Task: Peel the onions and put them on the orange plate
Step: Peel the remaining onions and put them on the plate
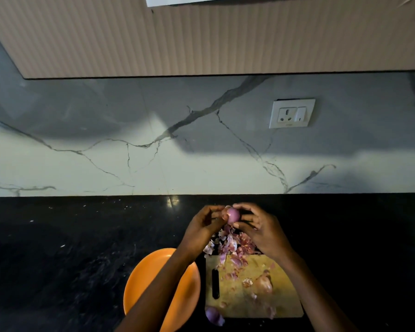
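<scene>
Both hands are raised above the far end of the cutting board (pixel 254 305), holding 1 small purple onion (pixel 233 215) between them. The left hand (pixel 203 227) has its fingers curled round the onion's left side, where a flap of papery skin sticks out, and the right hand (pixel 261 230) pinches the onion from the right with curled fingertips. Directly below the onion, a heap of purple and white peels (pixel 233 245) lies across the board's far edge and spills onto the black counter (pixel 58 248). On the board sits 1 onion still in its brown skin (pixel 264 283) (with a few loose scraps near it). Another purple onion (pixel 213 316) lies at the board's near left corner, on the counter. The orange plate (pixel 141 283) rests on the counter just left of the board, under the left forearm.
</scene>
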The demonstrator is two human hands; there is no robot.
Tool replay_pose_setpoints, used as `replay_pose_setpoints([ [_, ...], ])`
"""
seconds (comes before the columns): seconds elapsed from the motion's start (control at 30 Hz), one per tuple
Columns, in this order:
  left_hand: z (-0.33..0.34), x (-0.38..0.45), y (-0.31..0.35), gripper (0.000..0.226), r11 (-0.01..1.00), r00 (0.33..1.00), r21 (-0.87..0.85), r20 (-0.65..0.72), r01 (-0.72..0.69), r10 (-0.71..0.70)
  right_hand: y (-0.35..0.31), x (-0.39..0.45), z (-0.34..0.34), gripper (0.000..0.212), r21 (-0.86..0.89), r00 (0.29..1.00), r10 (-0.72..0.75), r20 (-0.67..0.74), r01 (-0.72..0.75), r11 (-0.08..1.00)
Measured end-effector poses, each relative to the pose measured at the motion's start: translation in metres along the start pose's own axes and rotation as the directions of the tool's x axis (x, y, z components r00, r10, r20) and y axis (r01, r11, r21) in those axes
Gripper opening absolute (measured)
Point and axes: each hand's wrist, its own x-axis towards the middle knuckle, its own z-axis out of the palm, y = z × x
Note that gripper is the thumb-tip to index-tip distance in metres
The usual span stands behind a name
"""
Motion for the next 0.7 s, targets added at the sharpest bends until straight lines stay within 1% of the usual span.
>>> replay_pose_setpoints([
  [0.07,-0.0017,0.0016,-0.0015,0.028,0.999,1.0,0.049,0.004,-0.011,0.011,-0.0001,-0.0013,-0.0021,0.049,-0.042,0.999,-0.024,0.022,0.025,0.999],
  [0.23,-0.0047,0.0019,-0.0014,0.023,1.0,1.0,0.01,0.012,0.007,-0.007,-0.0013,-0.0016,-0.0051,0.05,-0.097,0.996,-0.075,0.051,0.08,0.992],
  [0.43,-0.0044,0.002,-0.0014,0.022,0.994,1.0,-0.105,0.01,0.029,-0.028,-0.0002,-0.001,-0.0035,0.047,-0.122,0.99,-0.132,0.052,0.138,0.983],
  [0.57,-0.0014,0.0013,0.0013,0.03,0.981,0.998,-0.187,-0.002,0.055,-0.057,0.0024,0.0009,-0.0011,0.046,-0.127,0.988,-0.138,0.063,0.145,0.981],
  [0.67,-0.0017,0.0015,-0.0007,0.021,0.964,0.996,-0.252,0.014,0.084,-0.083,0.0032,0.0006,-0.0015,0.046,-0.113,0.989,-0.131,0.068,0.138,0.984],
  [0.7,-0.0019,0.0015,-0.002,0.023,0.958,0.996,-0.274,0.021,0.087,-0.085,0.0027,0.0,-0.0016,0.045,-0.106,0.99,-0.126,0.064,0.132,0.986],
])
